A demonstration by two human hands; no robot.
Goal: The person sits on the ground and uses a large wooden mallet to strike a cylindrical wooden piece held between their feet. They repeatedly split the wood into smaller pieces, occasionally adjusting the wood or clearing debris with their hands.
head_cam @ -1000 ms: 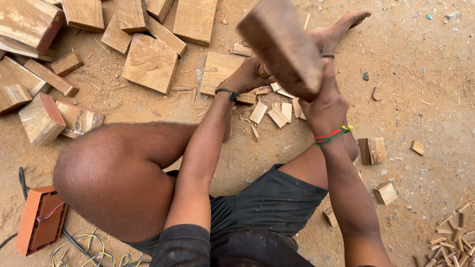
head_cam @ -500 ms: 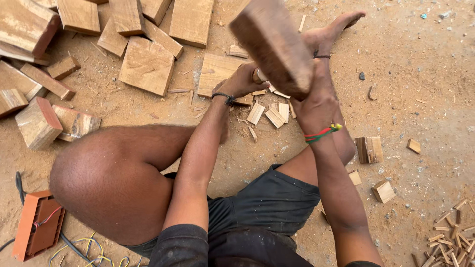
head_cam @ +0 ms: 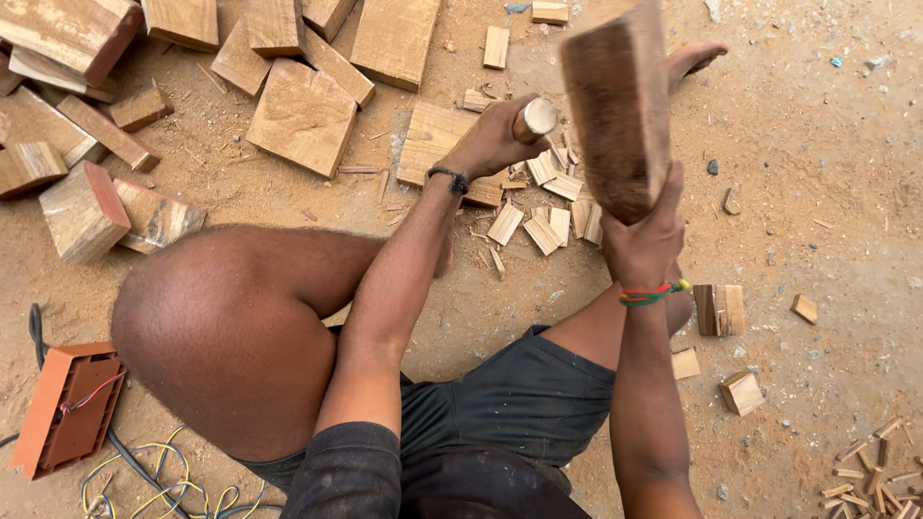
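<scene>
Wooden block, thick and dark-faced, is held raised above the ground in the right hand, fingers wrapped tight round its lower end so the heavy part stands up and forward, club-like. A round wooden handle is gripped in the left hand, fingers closed fully about it; only the cut end is seen, what it carries below is hidden by the hand. Both are kept over a flat board lying on the sandy floor, probably used as a base. Small split pieces are scattered just beside that board, between the legs, near the bare foot. Larger offcut blocks are heaped at the upper left, well apart. An orange plastic box with wires is seen by the left knee.
</scene>
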